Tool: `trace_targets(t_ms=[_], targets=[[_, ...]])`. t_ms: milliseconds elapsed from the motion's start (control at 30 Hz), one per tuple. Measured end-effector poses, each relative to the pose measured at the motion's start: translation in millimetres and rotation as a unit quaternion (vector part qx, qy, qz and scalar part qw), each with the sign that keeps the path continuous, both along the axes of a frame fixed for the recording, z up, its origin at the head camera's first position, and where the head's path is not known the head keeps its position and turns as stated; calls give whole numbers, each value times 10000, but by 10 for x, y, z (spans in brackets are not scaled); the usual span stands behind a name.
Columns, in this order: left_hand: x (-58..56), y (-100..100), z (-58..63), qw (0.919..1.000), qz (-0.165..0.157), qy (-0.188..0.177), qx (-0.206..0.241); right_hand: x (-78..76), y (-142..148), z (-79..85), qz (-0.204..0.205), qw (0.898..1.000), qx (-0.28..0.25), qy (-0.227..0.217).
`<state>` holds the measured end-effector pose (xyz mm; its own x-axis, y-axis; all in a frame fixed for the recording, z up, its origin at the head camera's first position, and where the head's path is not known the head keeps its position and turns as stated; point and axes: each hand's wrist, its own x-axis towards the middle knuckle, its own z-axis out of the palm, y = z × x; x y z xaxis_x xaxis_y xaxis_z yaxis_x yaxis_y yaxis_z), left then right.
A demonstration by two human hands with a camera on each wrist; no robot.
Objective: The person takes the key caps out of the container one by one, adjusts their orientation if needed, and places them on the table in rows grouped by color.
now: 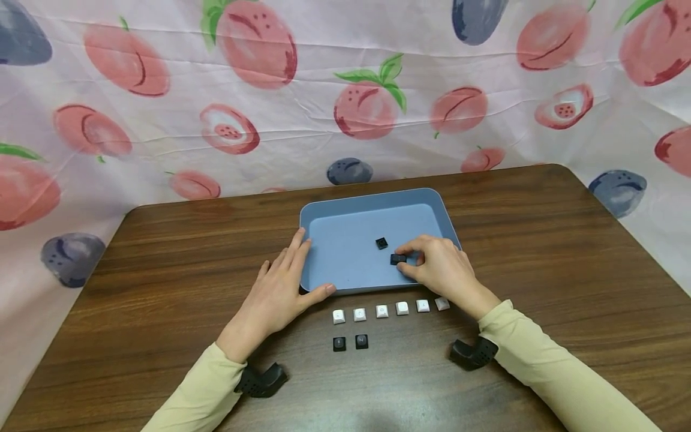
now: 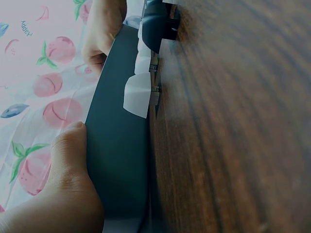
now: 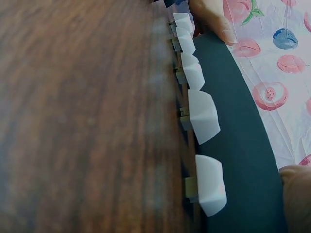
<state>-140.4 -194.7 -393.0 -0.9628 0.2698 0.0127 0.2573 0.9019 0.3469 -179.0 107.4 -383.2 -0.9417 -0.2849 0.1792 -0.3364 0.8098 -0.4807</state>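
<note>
A shallow blue tray (image 1: 345,207) lies on the wooden table. Inside it, my right hand (image 1: 439,268) pinches a black keycap (image 1: 397,259) between thumb and finger, close to the tray floor. Another black keycap (image 1: 381,243) lies in the tray just behind it. My left hand (image 1: 278,294) rests on the tray's left front corner, fingers spread straight along the side and thumb at the front rim. In the left wrist view the left thumb (image 2: 70,150) touches the tray's outer wall (image 2: 119,145). The right fingertips are hidden in the right wrist view.
In front of the tray runs a row of several white keycaps (image 1: 382,311); the rightmost is partly under the right wrist. Two black keycaps, one here (image 1: 339,344) and one beside it (image 1: 361,341), sit nearer me. A fruit-patterned cloth (image 1: 302,138) hangs behind the table (image 1: 205,258).
</note>
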Motion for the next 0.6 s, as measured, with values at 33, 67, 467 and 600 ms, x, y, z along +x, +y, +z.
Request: trace_targets(t_ms=[33, 67, 467, 600], targets=[[1, -2, -5, 10000, 3, 8, 2, 1, -1, -5, -2, 10000, -5, 27], [3, -3, -8, 10000, 7, 10, 9, 0, -1, -12, 1, 10000, -20, 68], [25, 12, -30, 9999, -10, 102, -15, 5, 69, -93, 567, 9910, -688, 997], [38, 14, -32, 9999, -26, 130, -25, -1, 94, -105, 922, 9854, -981, 1044]])
